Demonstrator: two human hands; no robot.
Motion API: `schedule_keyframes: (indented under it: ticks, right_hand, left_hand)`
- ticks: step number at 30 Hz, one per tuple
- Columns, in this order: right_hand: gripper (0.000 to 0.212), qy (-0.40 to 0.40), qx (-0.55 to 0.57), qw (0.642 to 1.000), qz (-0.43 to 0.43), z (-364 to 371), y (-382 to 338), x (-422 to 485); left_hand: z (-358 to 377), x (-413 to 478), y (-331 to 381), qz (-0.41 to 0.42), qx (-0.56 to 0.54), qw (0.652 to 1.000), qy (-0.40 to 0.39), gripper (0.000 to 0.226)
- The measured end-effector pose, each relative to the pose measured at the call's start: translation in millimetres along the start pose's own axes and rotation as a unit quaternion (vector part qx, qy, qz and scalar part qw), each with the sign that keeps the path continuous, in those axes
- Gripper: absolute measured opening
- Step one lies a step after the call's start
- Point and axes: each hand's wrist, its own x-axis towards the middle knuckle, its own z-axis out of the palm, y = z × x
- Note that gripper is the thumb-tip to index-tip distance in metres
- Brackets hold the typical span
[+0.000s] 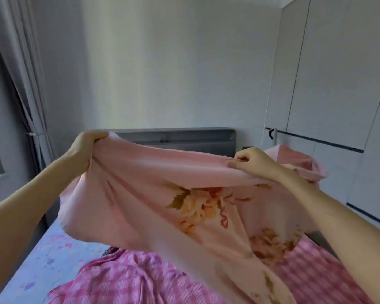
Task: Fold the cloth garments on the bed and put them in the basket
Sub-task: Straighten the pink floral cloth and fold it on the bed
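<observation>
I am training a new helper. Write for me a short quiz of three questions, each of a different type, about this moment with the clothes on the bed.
1. True or false: both hands grip the pink floral garment in the air.
2. What lies beneath it on the bed? A) pink checked cloth B) blue jeans C) white towel
3. Fill in: the basket is ___ in this view.

Key: 1 true: left hand, right hand. 2 A, the pink checked cloth. 3 not visible.

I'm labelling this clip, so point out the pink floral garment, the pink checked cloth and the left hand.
pink floral garment point(140, 194), head view, on its hanging middle panel.
pink checked cloth point(130, 279), head view, on its crumpled part on the bed.
left hand point(83, 148), head view, on its back.
</observation>
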Motion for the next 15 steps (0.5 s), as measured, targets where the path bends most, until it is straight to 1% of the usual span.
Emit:
schedule_keyframes:
  ticks: [2, 3, 4, 5, 6, 7, 9, 10, 11, 13, 14, 15]
  right_hand:
    - [0.05, -0.041, -0.01, 0.999, 0.019, -6.7, 7.9, -16.8]
    - [0.048, -0.062, -0.022, 0.997, 0.028, -8.6, 11.9, -26.9]
    - [0.045, -0.073, -0.031, 0.996, 0.039, -9.3, 16.6, -33.4]
    - [0.041, -0.074, -0.031, 0.996, 0.046, -8.8, 22.9, -41.0]
    - [0.039, -0.069, -0.022, 0.996, 0.049, -9.0, 27.4, -46.5]
    - [0.037, -0.066, -0.009, 0.996, 0.051, -10.5, 32.2, -52.9]
    - [0.027, -0.09, 0.025, 0.994, 0.059, -14.9, 42.0, -62.4]
    - [0.016, -0.124, 0.045, 0.989, 0.064, -17.1, 46.5, -68.2]
    - [0.009, -0.166, 0.053, 0.982, 0.072, -17.8, 51.8, -75.2]
    - [0.023, -0.223, 0.027, 0.971, 0.087, -7.0, 72.1, -87.9]
    - [0.027, -0.231, 0.001, 0.968, 0.095, 2.8, 88.0, -94.9]
    - [0.025, -0.225, -0.019, 0.969, 0.1, 14.1, 105.8, -100.1]
  left_hand:
    - [11.3, -15.6, -12.3, -0.031, 0.02, 0.994, -0.101, 0.024]
    - [17.7, -21.6, -20.5, -0.04, 0.055, 0.988, -0.136, 0.014]
    - [22.4, -27.4, -27.5, -0.034, 0.135, 0.978, -0.158, 0.011]
    - [28.9, -34.0, -35.6, -0.013, 0.231, 0.956, -0.181, 0.014]
    - [35.2, -37.7, -42.4, 0.008, 0.303, 0.934, -0.188, 0.017]
    - [42.6, -41.3, -49.6, 0.031, 0.337, 0.922, -0.188, 0.019]
    - [53.2, -43.8, -57.3, 0.078, 0.357, 0.919, -0.146, 0.013]
    - [56.3, -45.1, -57.8, 0.098, 0.361, 0.921, -0.109, 0.006]
    - [59.9, -46.2, -56.9, 0.121, 0.362, 0.922, -0.069, 0.007]
    - [69.0, -53.1, -48.6, 0.159, 0.365, 0.917, -0.004, 0.016]
    - [75.3, -56.1, -43.3, 0.17, 0.359, 0.917, 0.023, 0.022]
    - [79.7, -56.9, -38.1, 0.175, 0.348, 0.919, 0.05, 0.031]
